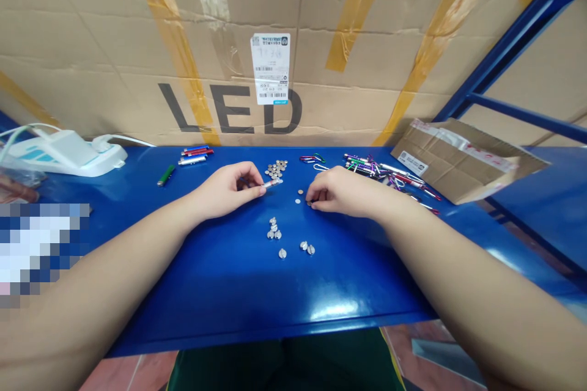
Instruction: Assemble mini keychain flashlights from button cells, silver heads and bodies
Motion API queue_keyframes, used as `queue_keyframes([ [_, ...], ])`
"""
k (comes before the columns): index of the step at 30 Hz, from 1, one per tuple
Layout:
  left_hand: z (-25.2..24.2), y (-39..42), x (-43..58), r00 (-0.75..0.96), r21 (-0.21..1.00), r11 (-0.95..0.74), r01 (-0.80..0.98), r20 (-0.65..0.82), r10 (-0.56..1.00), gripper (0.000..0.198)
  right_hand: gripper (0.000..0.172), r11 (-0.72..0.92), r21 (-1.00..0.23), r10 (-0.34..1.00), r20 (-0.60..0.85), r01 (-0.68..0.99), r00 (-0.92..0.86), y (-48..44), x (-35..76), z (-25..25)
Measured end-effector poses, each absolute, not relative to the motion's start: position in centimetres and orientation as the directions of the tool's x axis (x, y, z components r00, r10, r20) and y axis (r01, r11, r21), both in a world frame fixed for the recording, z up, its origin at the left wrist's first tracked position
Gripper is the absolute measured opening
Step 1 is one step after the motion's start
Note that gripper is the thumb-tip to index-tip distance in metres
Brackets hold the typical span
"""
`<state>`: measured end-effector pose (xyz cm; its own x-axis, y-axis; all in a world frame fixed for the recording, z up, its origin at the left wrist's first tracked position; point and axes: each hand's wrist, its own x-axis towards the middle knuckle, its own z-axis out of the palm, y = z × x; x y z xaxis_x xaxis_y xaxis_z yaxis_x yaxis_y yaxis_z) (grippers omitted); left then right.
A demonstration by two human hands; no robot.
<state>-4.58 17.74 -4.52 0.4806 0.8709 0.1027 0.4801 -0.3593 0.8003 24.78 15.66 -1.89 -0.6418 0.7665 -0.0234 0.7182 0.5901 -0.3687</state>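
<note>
My left hand is closed in a pinch around a thin, whitish tube with a reddish part, its end pointing right. My right hand is lowered to the table, thumb and fingers pinched on a small disc that looks like a button cell, mostly hidden by the fingertips. Two loose button cells lie just left of those fingers. Beyond the hands is a heap of button cells. Nearer me, several silver slotted caps lie in a loose group, with more caps to the right.
Colourful metal penlights with carabiners are piled at right beside an open cardboard box. More penlights and a green one lie at left, near a white power strip. A large carton stands behind the blue table.
</note>
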Motion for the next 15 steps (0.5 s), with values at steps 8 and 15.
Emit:
queue_keyframes([
  [8,-4.42,17.56,-4.34,0.560,0.802,-0.414,0.431,0.122,0.819,0.035,0.013,0.721,-0.295,0.663,0.030,0.627,-0.748,15.44,24.30,-1.84],
  [15,-4.31,17.29,-4.11,0.599,0.809,-0.421,0.411,0.108,0.793,0.033,0.010,0.760,-0.299,0.620,0.062,0.578,-0.782,15.36,23.66,-2.28],
])
